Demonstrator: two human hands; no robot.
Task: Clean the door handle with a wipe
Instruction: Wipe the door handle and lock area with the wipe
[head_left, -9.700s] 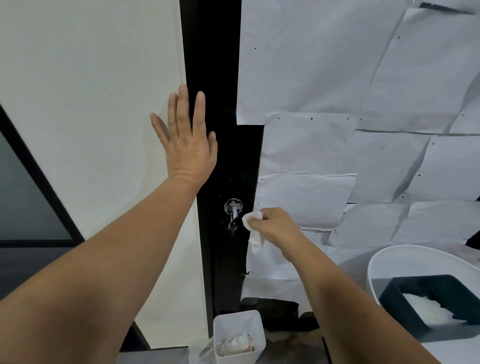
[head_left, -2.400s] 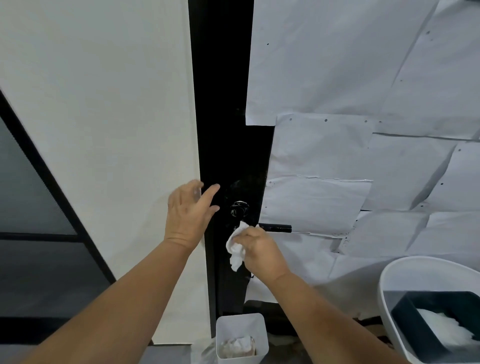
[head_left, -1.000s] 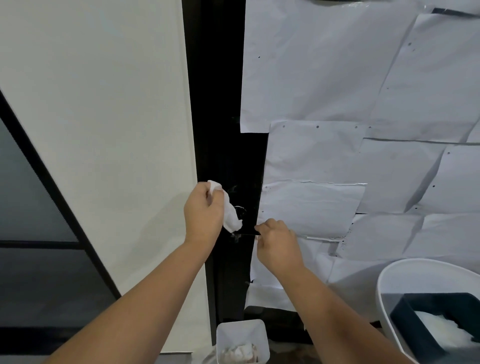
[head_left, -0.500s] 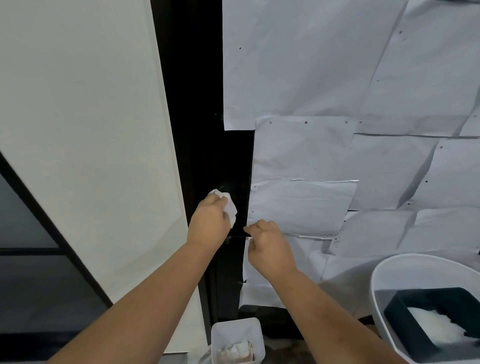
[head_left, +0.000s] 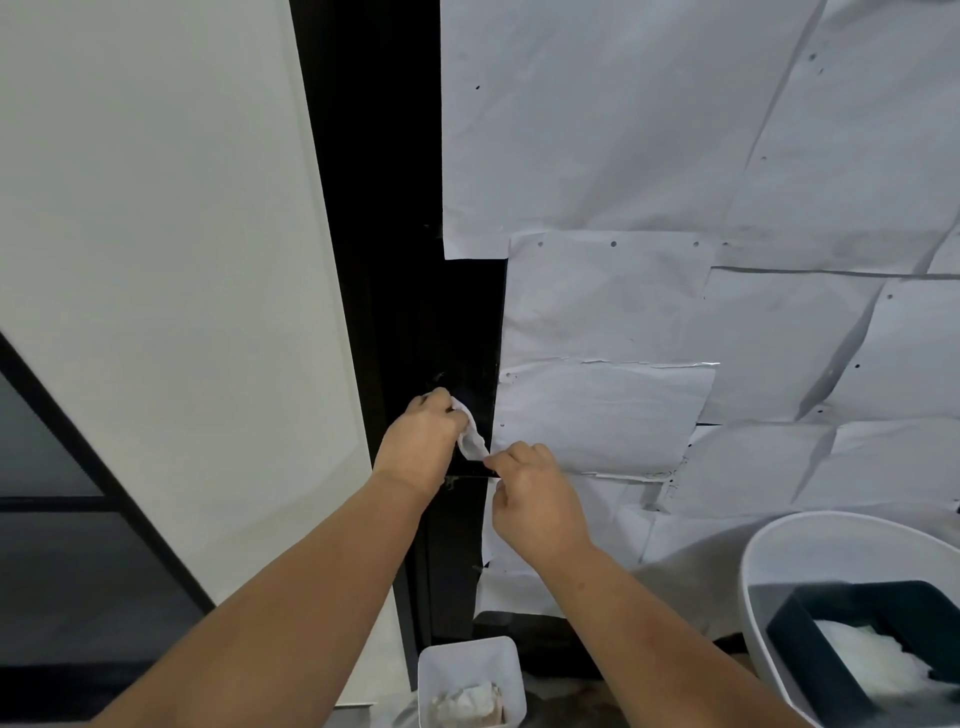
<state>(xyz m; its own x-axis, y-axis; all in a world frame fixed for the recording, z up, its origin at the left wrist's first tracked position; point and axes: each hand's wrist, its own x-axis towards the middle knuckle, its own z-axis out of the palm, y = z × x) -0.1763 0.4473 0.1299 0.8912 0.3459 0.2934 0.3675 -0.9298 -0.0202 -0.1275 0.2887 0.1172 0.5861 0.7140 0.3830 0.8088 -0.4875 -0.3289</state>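
- Head view: the person stands close to a black door (head_left: 415, 208), both arms reaching up to it.
- The left hand (head_left: 418, 444) has its fingers (head_left: 434, 402) curled around a white wipe (head_left: 470, 434), bunched against the door's dark face; the wipe sticks out from the thumb side of the fist, towards the right.
- The lower tip of the wipe hangs down to just beside the right hand's knuckles; whether it touches them I cannot tell.
- The right hand (head_left: 535, 501) is clenched too, its fingers pinching the end of the thin dark door handle (head_left: 470, 474), which runs level between the two hands, below the wipe.
- Most of the handle is hidden behind the hands; only a short dark bar shows between the wrists.
- The door's right part is covered with overlapping sheets of white paper (head_left: 649, 208).
- Down below, a small white tub (head_left: 511, 680) holds crumpled used wipes (head_left: 467, 701).
- At lower right a round white basin (head_left: 769, 551) holds a dark tray (head_left: 800, 613) with something white inside.
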